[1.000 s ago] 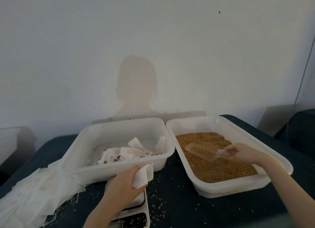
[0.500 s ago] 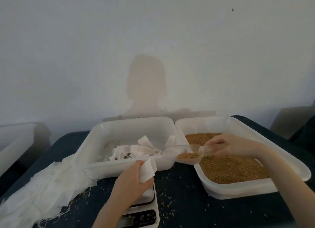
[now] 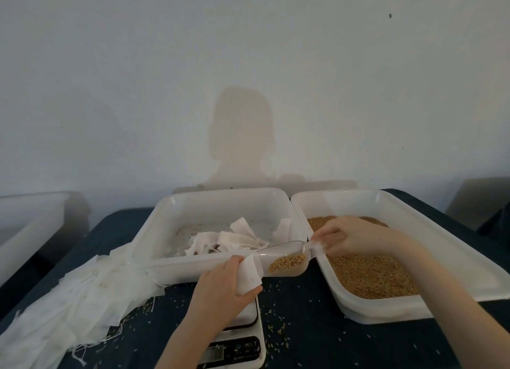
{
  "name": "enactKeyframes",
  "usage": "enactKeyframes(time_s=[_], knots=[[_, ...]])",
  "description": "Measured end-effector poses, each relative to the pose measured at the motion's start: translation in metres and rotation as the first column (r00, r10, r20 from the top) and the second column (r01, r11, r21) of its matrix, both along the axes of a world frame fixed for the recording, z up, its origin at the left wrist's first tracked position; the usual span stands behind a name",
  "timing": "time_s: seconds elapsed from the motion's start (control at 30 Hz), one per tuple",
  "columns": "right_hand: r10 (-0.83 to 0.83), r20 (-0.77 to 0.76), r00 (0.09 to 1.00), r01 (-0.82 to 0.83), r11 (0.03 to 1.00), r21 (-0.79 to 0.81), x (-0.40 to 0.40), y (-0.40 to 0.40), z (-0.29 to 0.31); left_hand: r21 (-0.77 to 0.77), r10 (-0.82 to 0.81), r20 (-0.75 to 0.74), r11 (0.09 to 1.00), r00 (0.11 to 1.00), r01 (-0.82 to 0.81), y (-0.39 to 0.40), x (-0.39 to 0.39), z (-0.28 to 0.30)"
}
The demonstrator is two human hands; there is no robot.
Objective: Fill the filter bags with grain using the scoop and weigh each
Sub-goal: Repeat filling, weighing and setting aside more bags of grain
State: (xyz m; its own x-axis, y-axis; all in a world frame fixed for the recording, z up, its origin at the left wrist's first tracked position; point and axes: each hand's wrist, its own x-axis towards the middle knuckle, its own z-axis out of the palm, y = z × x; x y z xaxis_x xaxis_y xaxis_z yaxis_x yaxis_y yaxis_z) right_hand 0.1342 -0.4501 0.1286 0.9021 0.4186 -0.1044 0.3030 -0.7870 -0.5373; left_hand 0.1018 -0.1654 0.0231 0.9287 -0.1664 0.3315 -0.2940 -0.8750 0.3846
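**Nearly pouring: scoop at the mouth of the bag**

Now the filter bag [image 3: 249, 275] sits pinched in my left hand [image 3: 220, 291], just above the scale [image 3: 242, 338], its open edge turned toward the scoop [image 3: 287, 259]. My right hand [image 3: 356, 237] grips the clear scoop's handle, fingers curled round it; its lip touches or almost touches the bag, and a small heap of grain [image 3: 288, 260] lies in its bowl.

What I judge could go wrong: the bag's mouth is limp and narrow, so if I tip too fast or the lip sits outside the opening, grain will run past it onto the scale and the cloth. Loose kernels [image 3: 278, 330] beside the scale suggest how easily that happens.

Right of the scale stands the grain tray [image 3: 414, 310]; behind the scale is a white tray [image 3: 154, 230] holding more bags, and left of the scale a heap of empty bags [image 3: 63, 308] spills over the dark blue tabletop [image 3: 345, 349]. Behind it all, a plain pale wall [image 3: 138, 78] carries my shadow.
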Motion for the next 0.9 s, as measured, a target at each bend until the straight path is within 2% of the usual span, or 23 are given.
enactKeyframes(time_s=[0.1, 0.23, 0.33, 0.47, 0.53, 0.7, 0.8, 0.9], knots=[[0.017, 0.039, 0.999, -0.014, 0.997, -0.074, -0.003, 0.013, 0.003, 0.053, -0.015, 0.014, 0.999, 1.0, 0.014, -0.004, 0.002, 0.0], [0.067, 0.267, 0.961, 0.016, 0.954, -0.3, -0.006, 0.037, 0.014, 0.078, -0.002, -0.02, 0.997, 1.0, 0.003, -0.005, 0.008, -0.005], [0.142, 0.475, 0.869, 0.105, 0.884, -0.456, -0.007, 0.061, 0.021, 0.04, 0.035, -0.054, 0.999, 0.998, -0.033, -0.005, 0.01, -0.01], [0.274, 0.667, 0.693, 0.195, 0.82, -0.539, -0.016, 0.093, 0.028, -0.067, 0.082, -0.076, 0.994, 0.994, -0.087, -0.006, 0.009, -0.014], [0.332, 0.707, 0.624, 0.224, 0.791, -0.569, -0.021, 0.105, 0.03, -0.106, 0.105, -0.082, 0.988, 0.991, -0.113, -0.004, 0.009, -0.015], [0.417, 0.722, 0.552, 0.27, 0.73, -0.628, -0.028, 0.121, 0.031, -0.103, 0.143, -0.083, 0.983, 0.986, -0.151, 0.002, 0.009, -0.012], [0.395, 0.712, 0.581, 0.272, 0.731, -0.626, -0.028, 0.117, 0.03, -0.116, 0.146, -0.082, 0.981, 0.986, -0.155, 0.005, 0.009, -0.011], [0.288, 0.718, 0.634, 0.269, 0.788, -0.554, -0.022, 0.102, 0.022, -0.149, 0.135, -0.092, 0.978, 0.987, -0.148, 0.008, 0.011, -0.01]])
